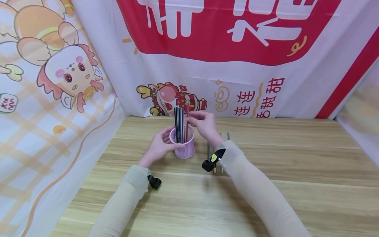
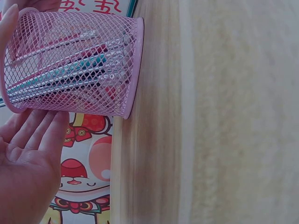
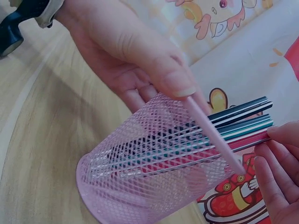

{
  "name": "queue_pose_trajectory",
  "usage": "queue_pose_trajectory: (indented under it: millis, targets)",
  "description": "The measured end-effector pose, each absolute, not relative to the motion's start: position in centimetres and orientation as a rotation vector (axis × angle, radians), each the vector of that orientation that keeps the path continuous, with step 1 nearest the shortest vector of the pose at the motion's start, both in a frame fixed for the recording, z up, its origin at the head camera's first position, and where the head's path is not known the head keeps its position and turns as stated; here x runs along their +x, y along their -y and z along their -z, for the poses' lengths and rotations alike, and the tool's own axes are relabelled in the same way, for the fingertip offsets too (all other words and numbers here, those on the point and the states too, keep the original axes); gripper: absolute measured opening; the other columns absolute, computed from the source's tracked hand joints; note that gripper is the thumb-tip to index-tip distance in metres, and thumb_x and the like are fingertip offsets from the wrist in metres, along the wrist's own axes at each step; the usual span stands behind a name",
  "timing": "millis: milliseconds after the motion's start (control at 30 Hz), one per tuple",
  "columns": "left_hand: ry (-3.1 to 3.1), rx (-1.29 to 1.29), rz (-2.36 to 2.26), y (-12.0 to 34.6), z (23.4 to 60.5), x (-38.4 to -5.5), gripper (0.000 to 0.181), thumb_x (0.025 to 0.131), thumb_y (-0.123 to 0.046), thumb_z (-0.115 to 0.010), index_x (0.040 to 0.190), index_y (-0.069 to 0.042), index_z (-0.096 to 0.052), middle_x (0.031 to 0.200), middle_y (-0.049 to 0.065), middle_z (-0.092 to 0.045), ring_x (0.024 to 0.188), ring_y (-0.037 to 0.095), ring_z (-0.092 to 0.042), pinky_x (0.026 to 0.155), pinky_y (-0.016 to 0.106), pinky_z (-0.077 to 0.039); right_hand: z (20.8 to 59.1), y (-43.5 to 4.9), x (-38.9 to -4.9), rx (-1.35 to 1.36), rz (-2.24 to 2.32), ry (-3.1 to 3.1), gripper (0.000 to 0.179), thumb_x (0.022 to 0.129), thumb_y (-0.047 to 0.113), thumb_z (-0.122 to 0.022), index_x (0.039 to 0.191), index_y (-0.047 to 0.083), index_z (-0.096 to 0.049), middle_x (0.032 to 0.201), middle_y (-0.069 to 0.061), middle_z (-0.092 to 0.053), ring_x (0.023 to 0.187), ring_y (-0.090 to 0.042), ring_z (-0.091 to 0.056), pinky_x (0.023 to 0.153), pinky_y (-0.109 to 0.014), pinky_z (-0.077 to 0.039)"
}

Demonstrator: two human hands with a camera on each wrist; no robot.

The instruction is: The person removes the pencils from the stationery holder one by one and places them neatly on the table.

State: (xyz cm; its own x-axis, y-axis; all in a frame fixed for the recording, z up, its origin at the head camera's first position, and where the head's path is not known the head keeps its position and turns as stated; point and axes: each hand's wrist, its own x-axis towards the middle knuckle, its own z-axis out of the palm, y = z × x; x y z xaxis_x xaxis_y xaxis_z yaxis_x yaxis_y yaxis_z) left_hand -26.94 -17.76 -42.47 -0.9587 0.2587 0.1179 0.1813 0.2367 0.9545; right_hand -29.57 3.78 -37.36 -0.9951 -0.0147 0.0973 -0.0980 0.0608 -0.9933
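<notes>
A pink mesh pen cup [image 1: 189,150] stands upright on the table, holding several pencils [image 1: 179,121] in dark, teal and red. My left hand [image 1: 159,147] grips the cup from the left, its thumb across the near rim and its fingers behind; the left wrist view shows the palm and fingers of this left hand [image 2: 32,154] beside the mesh. Above the rim on the right, my right hand [image 1: 205,124] pinches a red pencil [image 3: 250,139] between thumb and fingertips. The lower part of that pencil is inside the cup.
Several more pencils [image 1: 208,151] lie on the wooden table [image 1: 296,154] right of the cup, partly hidden by the right wrist and its black camera [image 1: 208,165]. A printed cloth [image 1: 192,72] hangs behind the table, and another patterned cloth [image 1: 59,138] covers the left side.
</notes>
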Motion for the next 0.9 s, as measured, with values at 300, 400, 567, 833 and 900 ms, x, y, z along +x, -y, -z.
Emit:
queue_pose_trajectory:
  millis: [300,400,567,833,900]
  targets:
    - [-2.422,0.429,-1.842,17.8,42.4,-26.9,0.092,0.074,-0.014,-0.093,0.152,-0.006,-0.044,0.144,0.016,-0.055,0.129,0.027,-0.056,0.106,0.032,-0.048,36.3,-4.6,-29.5,0.118,-2.168,2.089,0.027,0.09,0.012,-0.08,0.115,0.006,-0.075,0.103,-0.007,-0.075,0.093,-0.026,-0.072,0.083,-0.03,-0.061]
    - [-2.427,0.415,-1.835,17.8,42.4,-26.9,0.093,0.073,-0.015,-0.093,0.152,-0.007,-0.044,0.144,0.015,-0.055,0.129,0.027,-0.056,0.106,0.031,-0.048,35.7,-5.1,-29.4,0.11,-2.195,2.035,0.029,0.089,0.012,-0.08,0.117,0.005,-0.074,0.104,-0.008,-0.075,0.091,-0.024,-0.073,0.084,-0.03,-0.061]
    - [-2.425,0.411,-1.83,17.8,42.3,-26.8,0.094,0.073,-0.017,-0.094,0.152,-0.007,-0.043,0.144,0.015,-0.055,0.129,0.027,-0.056,0.106,0.031,-0.048,34.4,-6.3,-29.4,0.066,-2.286,1.922,0.032,0.088,0.01,-0.081,0.119,0.004,-0.073,0.108,-0.012,-0.075,0.091,-0.024,-0.073,0.088,-0.033,-0.06]
    - [-2.423,0.415,-1.825,17.8,42.3,-26.9,0.094,0.074,-0.014,-0.093,0.152,-0.006,-0.042,0.145,0.017,-0.053,0.13,0.028,-0.054,0.108,0.032,-0.047,32.8,-8.5,-28.9,0.02,-2.364,1.787,0.034,0.088,0.01,-0.082,0.12,0.006,-0.072,0.112,-0.014,-0.072,0.096,-0.026,-0.072,0.091,-0.035,-0.059]
    - [-2.422,0.411,-1.824,17.8,42.2,-26.8,0.094,0.074,-0.014,-0.093,0.152,-0.005,-0.042,0.145,0.017,-0.053,0.13,0.029,-0.054,0.108,0.033,-0.047,32.5,-9.1,-28.7,0.025,-2.36,1.772,0.034,0.088,0.01,-0.082,0.12,0.006,-0.072,0.114,-0.014,-0.072,0.098,-0.026,-0.072,0.09,-0.034,-0.06]
